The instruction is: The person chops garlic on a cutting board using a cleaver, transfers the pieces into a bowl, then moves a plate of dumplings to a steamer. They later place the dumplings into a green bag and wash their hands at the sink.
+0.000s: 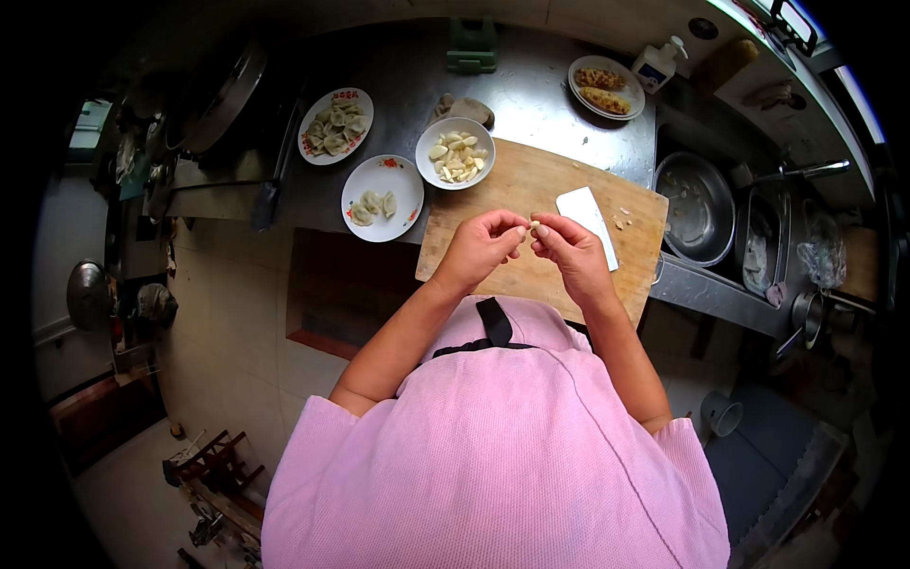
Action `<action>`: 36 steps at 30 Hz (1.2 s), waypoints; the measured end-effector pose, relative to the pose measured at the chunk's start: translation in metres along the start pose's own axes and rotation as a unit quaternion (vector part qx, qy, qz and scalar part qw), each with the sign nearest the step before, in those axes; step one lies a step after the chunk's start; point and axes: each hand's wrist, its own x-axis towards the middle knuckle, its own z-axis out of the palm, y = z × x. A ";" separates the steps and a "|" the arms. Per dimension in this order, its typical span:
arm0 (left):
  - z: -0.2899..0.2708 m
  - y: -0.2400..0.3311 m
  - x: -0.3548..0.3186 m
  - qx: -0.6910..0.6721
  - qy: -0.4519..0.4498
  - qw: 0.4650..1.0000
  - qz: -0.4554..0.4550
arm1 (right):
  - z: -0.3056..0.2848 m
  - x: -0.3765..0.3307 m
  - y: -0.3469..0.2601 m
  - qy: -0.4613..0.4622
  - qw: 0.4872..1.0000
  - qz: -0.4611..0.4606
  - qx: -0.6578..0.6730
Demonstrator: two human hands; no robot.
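Above the wooden cutting board, my left hand and my right hand meet at the fingertips. Both pinch a small pale garlic clove between thumbs and forefingers. A cleaver with a wide pale blade lies flat on the board beside my right hand; its handle cannot be made out. Beyond my left hand, a white bowl holds several peeled garlic cloves. Small garlic scraps lie to the right of the blade.
Left of the bowl are a white plate with a few dumplings and a fuller dumpling plate. Farther right stand a plate of browned food and a pump bottle. A metal basin sits in the sink at right.
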 end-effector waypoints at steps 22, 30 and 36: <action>0.006 -0.004 0.002 0.084 0.028 0.995 -0.039 | -0.005 0.001 0.005 0.016 0.931 -0.173 -0.321; 0.011 -0.011 0.004 0.146 0.091 0.984 0.053 | -0.004 0.002 0.012 0.041 0.989 -0.053 -0.131; 0.017 -0.007 0.000 0.423 0.189 0.847 0.261 | -0.003 0.000 0.016 0.047 0.995 -0.027 -0.080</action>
